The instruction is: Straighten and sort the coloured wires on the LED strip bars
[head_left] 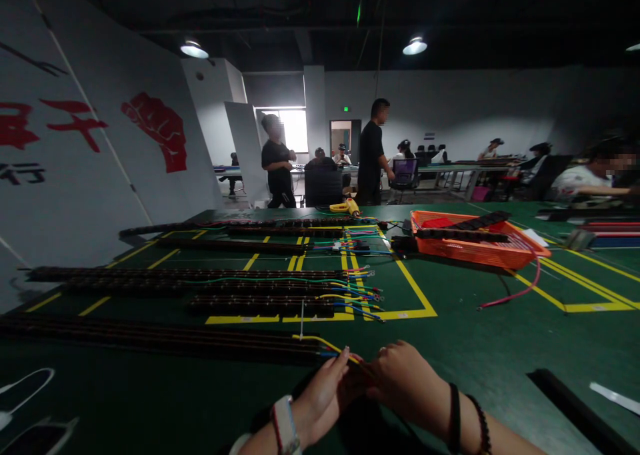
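At the lower middle of the head view, my left hand [323, 392] holds the wire ends coming out of a long black sleeved cable bundle [200, 338]. A yellow wire [320, 342] runs over the fingers, beside blue and red ones. My right hand [400, 375] is closed at the same wires, touching the left hand, its fingertips partly hidden. Beyond them, shorter black cable bundles [260, 303] lie parallel, with yellow, blue, red and green ends and ring terminals pointing right. A white cable tie [302, 318] sticks up near the held bundle.
An orange basket [470, 252] holding black parts stands at the right, a red cable hanging out. A yellow heat gun [346, 206] lies at the far edge. A black strip [575, 405] is at lower right. People stand and sit beyond the green table [480, 348].
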Demonstrator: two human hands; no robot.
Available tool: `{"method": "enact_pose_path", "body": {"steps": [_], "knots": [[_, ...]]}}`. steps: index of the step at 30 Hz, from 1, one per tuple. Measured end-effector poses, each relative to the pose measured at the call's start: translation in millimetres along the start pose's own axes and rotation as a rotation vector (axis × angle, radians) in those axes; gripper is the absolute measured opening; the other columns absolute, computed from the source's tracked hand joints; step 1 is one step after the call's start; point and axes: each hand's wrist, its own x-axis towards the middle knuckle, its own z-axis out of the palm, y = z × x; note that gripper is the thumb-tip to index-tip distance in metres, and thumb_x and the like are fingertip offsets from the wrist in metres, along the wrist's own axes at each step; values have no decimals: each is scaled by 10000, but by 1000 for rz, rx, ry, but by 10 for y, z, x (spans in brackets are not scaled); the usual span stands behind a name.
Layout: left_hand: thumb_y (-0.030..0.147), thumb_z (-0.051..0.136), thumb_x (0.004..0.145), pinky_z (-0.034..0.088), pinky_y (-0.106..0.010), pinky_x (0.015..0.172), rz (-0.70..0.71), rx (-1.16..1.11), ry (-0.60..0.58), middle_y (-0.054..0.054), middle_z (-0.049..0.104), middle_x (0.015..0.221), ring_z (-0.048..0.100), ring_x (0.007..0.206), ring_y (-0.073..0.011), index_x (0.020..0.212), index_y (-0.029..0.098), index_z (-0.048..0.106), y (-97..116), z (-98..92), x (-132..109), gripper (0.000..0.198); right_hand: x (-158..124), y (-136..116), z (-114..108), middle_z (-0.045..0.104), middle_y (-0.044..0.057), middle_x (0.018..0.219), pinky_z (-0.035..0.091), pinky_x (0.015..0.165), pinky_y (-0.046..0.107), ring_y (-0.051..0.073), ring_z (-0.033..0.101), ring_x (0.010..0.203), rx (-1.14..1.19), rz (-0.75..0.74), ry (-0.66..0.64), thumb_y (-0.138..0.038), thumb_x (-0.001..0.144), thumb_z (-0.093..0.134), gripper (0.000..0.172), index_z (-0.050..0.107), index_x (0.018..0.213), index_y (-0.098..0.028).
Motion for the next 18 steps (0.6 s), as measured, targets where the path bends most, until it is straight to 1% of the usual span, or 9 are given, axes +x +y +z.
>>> {"method": "enact_pose_path", "body": {"steps": [2,6,11,14,18], "knots": [[395,536,855,469,-345,806,-5,-4,-10,-86,699,827,660,851,-210,834,131,607,6,11,-6,275,-3,-28,-14,706,119,822,492,670,328,264,673,764,1,15,-6,-287,816,586,197,703,903,-154],[422,563,833,443,-350,879,-17,-26,-14,-70,698,865,656,876,-196,831,152,594,14,35,-23,272,-8,-46,-36,706,129,827,496,654,298,249,678,770,-1,43,-9,-207,836,533,189,705,874,-140],[393,597,817,433,-347,896,-5,-25,-15,-65,702,894,655,901,-192,856,163,584,8,33,-31,234,2,-10,19,703,123,785,473,584,276,232,678,711,0,29,21,-132,841,463,237,696,799,-143],[385,597,819,432,-352,896,-9,-27,-20,-76,705,895,657,906,-199,874,155,589,5,30,-22,236,1,2,58,700,116,760,450,558,262,215,673,678,6,38,63,-121,836,446,239,676,776,-147],[364,597,823,427,-369,909,-12,-62,-18,-75,709,871,656,919,-210,876,153,600,10,31,-5,218,-17,9,63,696,105,764,420,544,259,217,674,679,87,117,128,-154,807,471,186,652,845,-138]]}}
